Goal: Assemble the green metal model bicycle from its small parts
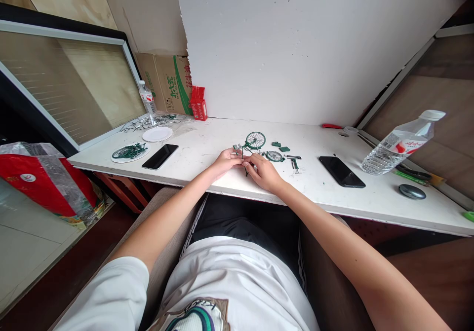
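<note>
A small dark green model bicycle [249, 147], with one spoked wheel fitted, is held near the table's front edge. My left hand [226, 163] is closed on its frame from the left, fingertips pinching. My right hand [263, 171] is closed from the other side, with thumb and fingers meeting on the same frame; the exact spot gripped is partly hidden. Just beyond the right hand lies a loose spoked wheel [274, 156]. Two small green pieces, one of them a flat block [284, 149], rest behind it. To its right are thin green bars [295, 165].
On the left are a white plate [115, 158] of green parts, another white plate [157, 134] and a phone [160, 156]. A second phone [341, 171], a tilted water bottle [402, 143] and a mouse [412, 191] are on the right. A white board [296, 55] stands behind.
</note>
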A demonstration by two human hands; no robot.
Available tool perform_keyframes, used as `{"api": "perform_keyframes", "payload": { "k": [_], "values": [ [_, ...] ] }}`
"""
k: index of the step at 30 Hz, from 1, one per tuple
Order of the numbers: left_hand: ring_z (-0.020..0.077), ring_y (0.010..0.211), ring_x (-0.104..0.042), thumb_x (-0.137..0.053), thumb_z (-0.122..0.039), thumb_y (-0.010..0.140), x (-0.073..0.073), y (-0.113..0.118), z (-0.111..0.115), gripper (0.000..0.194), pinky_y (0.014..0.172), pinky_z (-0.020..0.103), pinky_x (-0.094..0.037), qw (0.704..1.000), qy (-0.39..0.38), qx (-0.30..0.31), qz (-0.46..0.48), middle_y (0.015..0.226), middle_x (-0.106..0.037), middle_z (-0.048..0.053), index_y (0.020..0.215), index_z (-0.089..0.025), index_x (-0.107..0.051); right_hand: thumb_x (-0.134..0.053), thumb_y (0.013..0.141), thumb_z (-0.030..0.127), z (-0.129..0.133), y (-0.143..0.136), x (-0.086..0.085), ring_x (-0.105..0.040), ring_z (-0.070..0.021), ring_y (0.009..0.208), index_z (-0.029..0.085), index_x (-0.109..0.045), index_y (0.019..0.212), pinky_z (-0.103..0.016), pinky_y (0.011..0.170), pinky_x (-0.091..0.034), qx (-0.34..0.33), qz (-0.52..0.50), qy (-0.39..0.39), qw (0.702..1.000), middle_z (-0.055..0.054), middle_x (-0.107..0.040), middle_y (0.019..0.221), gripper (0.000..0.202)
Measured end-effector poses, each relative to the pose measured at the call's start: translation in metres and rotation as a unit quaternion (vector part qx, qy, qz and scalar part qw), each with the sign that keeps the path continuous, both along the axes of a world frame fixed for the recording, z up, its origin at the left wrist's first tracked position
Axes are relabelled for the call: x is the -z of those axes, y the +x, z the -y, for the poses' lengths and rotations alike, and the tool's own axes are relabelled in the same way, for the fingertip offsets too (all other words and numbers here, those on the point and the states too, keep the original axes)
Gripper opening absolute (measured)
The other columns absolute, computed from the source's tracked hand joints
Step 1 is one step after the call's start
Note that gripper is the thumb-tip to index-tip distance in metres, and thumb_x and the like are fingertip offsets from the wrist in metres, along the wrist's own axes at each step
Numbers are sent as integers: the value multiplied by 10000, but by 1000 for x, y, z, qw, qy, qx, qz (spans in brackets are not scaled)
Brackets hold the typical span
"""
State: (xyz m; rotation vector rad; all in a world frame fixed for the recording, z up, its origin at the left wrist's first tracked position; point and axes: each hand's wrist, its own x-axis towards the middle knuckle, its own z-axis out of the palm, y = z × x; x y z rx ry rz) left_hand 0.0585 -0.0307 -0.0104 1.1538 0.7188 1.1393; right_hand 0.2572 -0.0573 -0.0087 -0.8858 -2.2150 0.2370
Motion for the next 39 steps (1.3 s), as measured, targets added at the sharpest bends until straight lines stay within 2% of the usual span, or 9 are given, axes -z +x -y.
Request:
{"api": "perform_keyframes", "payload": {
  "k": [15,39],
  "values": [
    [195,915,-734,-896,-156,706,0,-1,0,408,971,410,-571,1000,5,11,3,949,-726,55,998,-131,-613,-381,1121,488,1,0,-1,-614,-246,889,230,-665,1038,-399,827,-503,4,0,-2,1000,-94,-656,973,393],
    [186,898,-731,-906,-131,683,1,-1,0,412,1019,446,-554,1000,-1,7,8,941,-725,43,984,-135,-625,-366,1123,490,2,0,-2,-605,-241,867,230,-667,1039,-391,802,-496,9,5,5,1000,-90,-643,952,406]
  ]
}}
